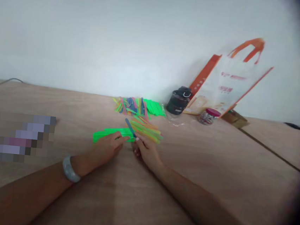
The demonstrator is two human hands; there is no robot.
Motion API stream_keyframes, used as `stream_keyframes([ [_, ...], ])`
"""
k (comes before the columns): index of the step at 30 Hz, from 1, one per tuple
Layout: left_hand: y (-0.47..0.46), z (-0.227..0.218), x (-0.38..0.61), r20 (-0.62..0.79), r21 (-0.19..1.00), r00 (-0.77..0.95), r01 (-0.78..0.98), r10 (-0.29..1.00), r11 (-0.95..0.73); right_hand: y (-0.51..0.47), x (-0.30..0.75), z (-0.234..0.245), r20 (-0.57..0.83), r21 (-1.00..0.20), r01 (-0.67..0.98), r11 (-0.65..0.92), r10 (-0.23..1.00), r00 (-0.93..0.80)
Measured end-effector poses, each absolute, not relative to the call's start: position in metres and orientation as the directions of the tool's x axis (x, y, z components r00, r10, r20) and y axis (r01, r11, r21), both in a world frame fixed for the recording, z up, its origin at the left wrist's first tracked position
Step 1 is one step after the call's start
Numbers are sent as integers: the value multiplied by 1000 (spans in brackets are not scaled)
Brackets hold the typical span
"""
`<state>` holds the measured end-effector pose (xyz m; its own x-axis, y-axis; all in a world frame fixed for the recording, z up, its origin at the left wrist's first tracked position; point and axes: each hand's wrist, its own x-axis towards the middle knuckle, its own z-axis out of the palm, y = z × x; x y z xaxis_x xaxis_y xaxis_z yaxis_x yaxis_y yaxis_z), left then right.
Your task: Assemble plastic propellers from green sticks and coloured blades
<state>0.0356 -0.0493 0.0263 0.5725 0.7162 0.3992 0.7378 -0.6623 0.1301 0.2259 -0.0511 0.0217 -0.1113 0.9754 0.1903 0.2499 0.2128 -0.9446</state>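
My left hand [111, 143], with a pale bangle [70, 168] on its wrist, lies at the near edge of a pile of bright green craft sticks [105, 133]. Its index finger is stretched to the right over them. Closed around the lower end of a blue craft stick [129, 125] is my right hand [146, 151]; the stick tilts up and left. Just beyond that hand, yellow, orange and green sticks [148, 130] lie in a loose fan. The undersides of both hands are hidden.
Mixed coloured sticks [131, 105] and more green sticks [154, 107] lie near the wall. A black bottle [178, 101], a jar with a pink lid [206, 117] and a white-and-orange bag [224, 84] stand at the back right. A blurred-out object [24, 137] is at left.
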Motion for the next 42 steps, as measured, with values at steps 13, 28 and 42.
stream_keyframes([
  [13, -50, 27, 36, 401, 97, 573, 749, 715, -655, -51, 227, 22, 182, -951, 232, 204, 977, -114],
  [28, -50, 23, 35, 414, 66, 582, 748, 700, -661, -54, 228, 21, 298, -871, 356, 338, 941, -162],
  [42, -49, 19, 35, 383, 60, 585, 757, 715, -651, -55, 228, 21, 252, -876, 375, 303, 951, -179],
])
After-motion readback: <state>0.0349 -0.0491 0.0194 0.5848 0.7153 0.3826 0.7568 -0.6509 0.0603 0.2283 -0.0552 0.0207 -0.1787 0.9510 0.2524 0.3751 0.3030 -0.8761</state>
